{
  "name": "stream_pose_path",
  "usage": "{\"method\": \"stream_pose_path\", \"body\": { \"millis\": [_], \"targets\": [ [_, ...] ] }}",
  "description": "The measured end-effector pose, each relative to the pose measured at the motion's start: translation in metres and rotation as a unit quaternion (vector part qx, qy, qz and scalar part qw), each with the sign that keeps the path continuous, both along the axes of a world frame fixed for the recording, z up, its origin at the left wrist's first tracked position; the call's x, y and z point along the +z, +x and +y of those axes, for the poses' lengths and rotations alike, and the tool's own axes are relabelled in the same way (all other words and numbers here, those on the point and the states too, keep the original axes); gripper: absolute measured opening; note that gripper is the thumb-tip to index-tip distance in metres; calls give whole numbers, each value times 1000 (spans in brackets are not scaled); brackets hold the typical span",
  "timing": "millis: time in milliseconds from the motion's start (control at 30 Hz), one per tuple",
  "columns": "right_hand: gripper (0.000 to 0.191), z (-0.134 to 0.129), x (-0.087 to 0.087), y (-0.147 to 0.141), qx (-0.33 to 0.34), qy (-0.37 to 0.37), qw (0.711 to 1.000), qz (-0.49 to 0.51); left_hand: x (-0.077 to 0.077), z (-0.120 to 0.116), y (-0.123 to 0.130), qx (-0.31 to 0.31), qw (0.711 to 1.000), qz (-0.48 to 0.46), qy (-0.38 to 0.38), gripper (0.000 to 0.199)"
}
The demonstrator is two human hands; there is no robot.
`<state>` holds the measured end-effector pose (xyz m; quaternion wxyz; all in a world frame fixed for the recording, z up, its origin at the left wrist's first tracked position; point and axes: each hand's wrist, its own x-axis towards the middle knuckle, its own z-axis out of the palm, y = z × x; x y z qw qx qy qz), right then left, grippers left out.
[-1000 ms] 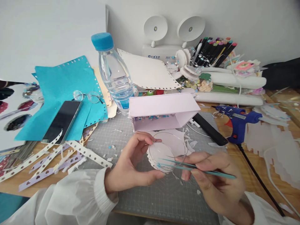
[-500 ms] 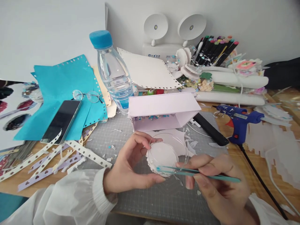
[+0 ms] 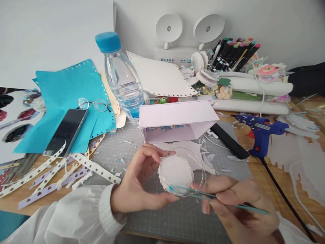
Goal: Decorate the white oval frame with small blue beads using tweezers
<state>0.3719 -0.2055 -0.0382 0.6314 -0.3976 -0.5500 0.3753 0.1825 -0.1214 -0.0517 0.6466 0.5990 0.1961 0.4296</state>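
Note:
My left hand [image 3: 144,179] grips a round white paper disc [image 3: 177,172] by its left edge, thumb below and fingers above. The disc has a scalloped rim, and thin silvery wire [image 3: 203,166] loops around it and out to the right. In my right hand [image 3: 236,200] are teal tweezers [image 3: 243,205], held between thumb and fingers. Their tips reach the lower left of the disc, where a tiny blue piece [image 3: 171,187] sits; whether it is pinched or lying on the rim, I cannot tell. Just behind stands a pale lilac open box [image 3: 177,115].
A glue gun [image 3: 261,130] and a black utility-knife-like tool [image 3: 228,140] lie at the right. A water bottle [image 3: 124,78] stands behind on the left. Phone [image 3: 66,130], glasses [image 3: 93,104], blue paper [image 3: 66,86] and punched strips [image 3: 45,189] cover the left side. Scraps dot the grey cutting mat [image 3: 165,217].
The disc has tilted slightly more toward the camera. My right hand and the tweezers have shifted a little down and right, the tips staying at the disc's lower left.

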Motion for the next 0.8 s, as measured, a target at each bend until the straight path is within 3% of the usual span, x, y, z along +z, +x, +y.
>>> {"method": "stream_pose_path", "body": {
  "millis": [200,567,700,800],
  "targets": [
    [26,-2,-5,0,-1,44,999,-10,-1,1,0,3,1000,-9,1,61],
    [9,15,-2,13,-39,-44,994,89,-7,4,1,4,1000,-7,-5,60],
    [10,29,-5,28,-56,-80,976,197,-12,3,3,-2,996,71,50,59],
    [12,39,-7,38,-75,-107,952,275,-16,1,4,-3,970,208,124,62]
  ]
}}
